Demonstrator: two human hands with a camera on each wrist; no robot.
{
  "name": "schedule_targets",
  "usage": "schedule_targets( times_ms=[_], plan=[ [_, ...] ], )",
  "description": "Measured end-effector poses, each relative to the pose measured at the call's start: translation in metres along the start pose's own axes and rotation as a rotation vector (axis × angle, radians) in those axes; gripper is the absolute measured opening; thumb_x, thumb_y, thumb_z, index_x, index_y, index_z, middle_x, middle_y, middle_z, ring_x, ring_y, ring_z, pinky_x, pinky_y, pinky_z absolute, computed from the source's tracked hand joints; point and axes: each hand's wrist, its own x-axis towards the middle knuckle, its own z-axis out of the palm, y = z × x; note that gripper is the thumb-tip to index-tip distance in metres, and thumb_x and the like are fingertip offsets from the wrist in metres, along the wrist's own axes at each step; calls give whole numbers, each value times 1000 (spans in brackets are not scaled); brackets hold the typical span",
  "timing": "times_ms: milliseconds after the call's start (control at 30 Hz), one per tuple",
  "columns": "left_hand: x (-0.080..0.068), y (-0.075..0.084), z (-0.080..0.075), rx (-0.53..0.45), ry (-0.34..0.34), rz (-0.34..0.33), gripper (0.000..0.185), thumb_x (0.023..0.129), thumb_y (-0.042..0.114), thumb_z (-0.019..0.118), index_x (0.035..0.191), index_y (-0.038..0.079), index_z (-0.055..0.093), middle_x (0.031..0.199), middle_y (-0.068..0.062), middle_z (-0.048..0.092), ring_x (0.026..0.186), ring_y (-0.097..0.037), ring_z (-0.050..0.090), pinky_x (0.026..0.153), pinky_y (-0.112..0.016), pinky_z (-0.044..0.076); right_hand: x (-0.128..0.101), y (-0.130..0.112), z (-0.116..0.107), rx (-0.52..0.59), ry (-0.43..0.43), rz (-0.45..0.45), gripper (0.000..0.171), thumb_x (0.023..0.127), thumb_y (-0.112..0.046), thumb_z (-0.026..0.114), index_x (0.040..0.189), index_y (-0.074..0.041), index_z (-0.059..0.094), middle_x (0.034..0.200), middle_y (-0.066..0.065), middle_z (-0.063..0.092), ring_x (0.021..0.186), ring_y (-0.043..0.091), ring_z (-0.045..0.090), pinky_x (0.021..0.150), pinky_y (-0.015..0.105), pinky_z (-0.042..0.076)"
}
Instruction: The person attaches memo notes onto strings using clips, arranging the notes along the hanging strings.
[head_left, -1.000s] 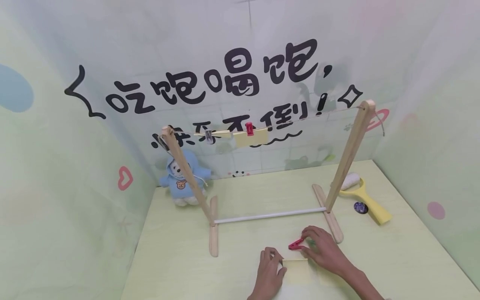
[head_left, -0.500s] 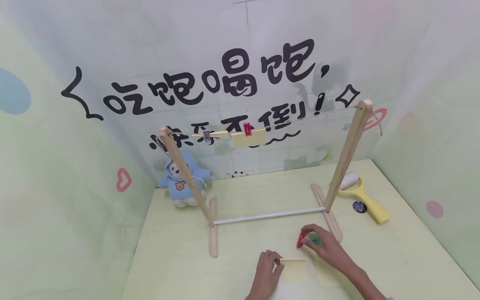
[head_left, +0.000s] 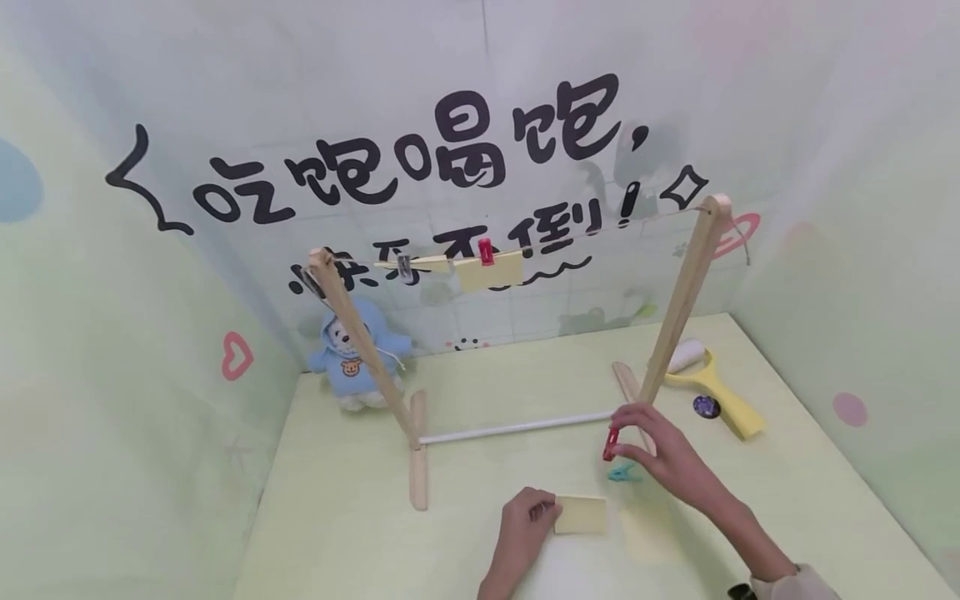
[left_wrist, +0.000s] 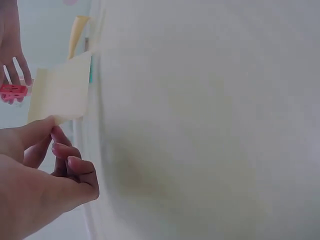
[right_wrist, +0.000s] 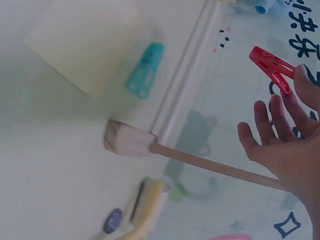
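Observation:
My left hand (head_left: 525,518) pinches one edge of a pale yellow paper slip (head_left: 581,515) (left_wrist: 60,92) just above the table. My right hand (head_left: 626,433) pinches a red clothespin (head_left: 611,442) (right_wrist: 272,67) and holds it off the table beside the rack's right post (head_left: 678,304). A teal clothespin (head_left: 624,474) (right_wrist: 145,70) lies on the table under that hand. The wooden drying rack carries a string with a yellow slip (head_left: 491,272) under a red pin (head_left: 485,250), and another slip under a clear pin (head_left: 405,268).
A blue plush toy (head_left: 352,357) sits behind the rack's left post. A yellow lint roller (head_left: 708,379) and a small dark disc (head_left: 706,406) lie at the back right. Walls close the table (head_left: 360,533) on three sides.
My right hand picked the red clothespin up from the table and raised it toward the right post, uncovering the teal pin. My left hand lifted the yellow slip by its edge.

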Motion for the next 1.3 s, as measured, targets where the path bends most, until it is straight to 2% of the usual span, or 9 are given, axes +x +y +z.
schedule_targets(
  times_ms=[67, 167, 300, 533, 667, 767, 1000, 1167, 1300],
  plan=[
    [7, 9, -5, -19, 25, -2, 13, 92, 21, 73, 97, 10, 75, 87, 2, 66, 74, 6, 49, 65, -13, 44, 12, -7, -12, -14, 16, -49, 40, 71, 8, 82, 106, -5, 69, 118, 13, 62, 117, 9, 56, 103, 0, 32],
    [20, 30, -15, -40, 69, 39, 14, 93, 21, 72, 97, 9, 75, 90, -1, 65, 76, 5, 50, 68, -14, 45, 30, -22, -30, -29, 23, -103, 41, 68, 11, 81, 105, -5, 69, 123, 18, 59, 124, 8, 51, 106, 1, 30],
    [38, 68, -34, -61, 122, 123, 14, 94, 20, 71, 98, 7, 76, 92, -7, 66, 77, 2, 52, 69, -14, 46, 57, -49, -57, -64, 17, -153, 45, 67, 11, 83, 106, -8, 70, 127, 16, 57, 126, 8, 48, 106, 1, 30],
    [62, 144, -73, -90, 169, 263, 20, 97, 24, 68, 105, 7, 75, 90, -13, 71, 74, -3, 56, 67, -15, 48, 109, -101, -100, -58, 48, -252, 48, 65, 15, 83, 105, -8, 72, 128, 13, 58, 128, 3, 46, 109, 5, 33],
    [75, 181, -86, -90, 200, 324, 22, 98, 26, 67, 106, 8, 75, 86, -14, 72, 70, -5, 56, 63, -15, 45, 131, -120, -114, -62, 43, -307, 49, 64, 16, 84, 105, -8, 73, 129, 13, 57, 129, 2, 46, 106, 4, 36],
    [83, 202, -93, -91, 215, 362, 20, 98, 25, 66, 104, 8, 76, 81, -14, 70, 66, -6, 54, 60, -15, 42, 145, -128, -119, -60, 44, -325, 46, 64, 16, 84, 103, -7, 73, 128, 14, 57, 129, 1, 46, 107, 5, 37],
    [96, 241, -105, -143, 218, 458, 21, 101, 22, 62, 103, 4, 74, 61, -5, 57, 54, -10, 48, 54, -19, 36, 177, -141, -132, -47, 117, -326, 40, 67, 18, 82, 101, -2, 73, 128, 15, 56, 129, 4, 47, 111, 11, 35],
    [101, 256, -109, -167, 220, 481, 22, 101, 21, 62, 104, 3, 73, 54, 2, 53, 49, -10, 49, 50, -20, 32, 203, -156, -139, -50, 174, -310, 27, 77, 11, 79, 101, 0, 73, 129, 11, 55, 125, 9, 56, 113, 20, 36],
    [103, 264, -111, -179, 220, 477, 22, 101, 22, 62, 105, 3, 73, 53, 2, 53, 49, -13, 51, 48, -22, 30, 218, -163, -140, -47, 191, -302, 22, 81, 6, 77, 102, 2, 73, 127, 10, 55, 123, 11, 57, 113, 21, 36]
  ],
)
